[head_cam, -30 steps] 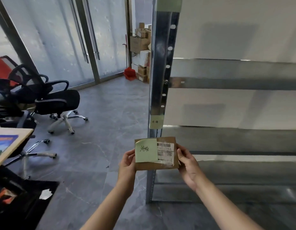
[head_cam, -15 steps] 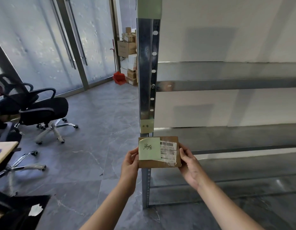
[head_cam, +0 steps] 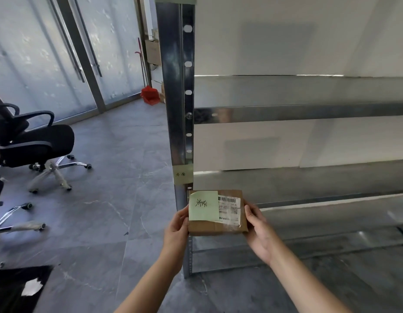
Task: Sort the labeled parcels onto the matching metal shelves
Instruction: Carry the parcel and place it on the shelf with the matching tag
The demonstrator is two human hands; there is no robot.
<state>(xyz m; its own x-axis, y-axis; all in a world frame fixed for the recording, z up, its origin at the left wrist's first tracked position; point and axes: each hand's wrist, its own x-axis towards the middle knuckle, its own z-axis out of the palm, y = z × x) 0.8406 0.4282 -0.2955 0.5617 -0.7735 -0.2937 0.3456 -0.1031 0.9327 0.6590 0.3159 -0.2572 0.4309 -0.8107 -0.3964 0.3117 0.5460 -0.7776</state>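
I hold a small brown cardboard parcel (head_cam: pixel 227 227) flat in front of me, with a green handwritten note (head_cam: pixel 204 205) and a white barcode label (head_cam: pixel 229 207) on top. My left hand (head_cam: pixel 177 231) grips its left edge and my right hand (head_cam: pixel 258 231) its right edge. The parcel hovers just in front of the metal shelf upright (head_cam: pixel 177 98), directly below a green handwritten tag (head_cam: pixel 183 174) stuck on that post. The bare metal shelves (head_cam: pixel 308 111) stretch away to the right, one at tag height (head_cam: pixel 297 184) and a lower one (head_cam: pixel 331 224).
A black office chair (head_cam: pixel 36 145) stands on the grey tiled floor at left, with another chair base (head_cam: pixel 17 224) nearer. Glass doors (head_cam: pixel 72 53) fill the back left. A red dustpan (head_cam: pixel 150 96) and stacked cartons (head_cam: pixel 153 53) sit behind the post. A black object (head_cam: pixel 15 288) lies bottom left.
My view has swung left to right and closer to the rack; the upright now sits nearer the middle. The parcel stays held in both hands, now right under the post's green tag.
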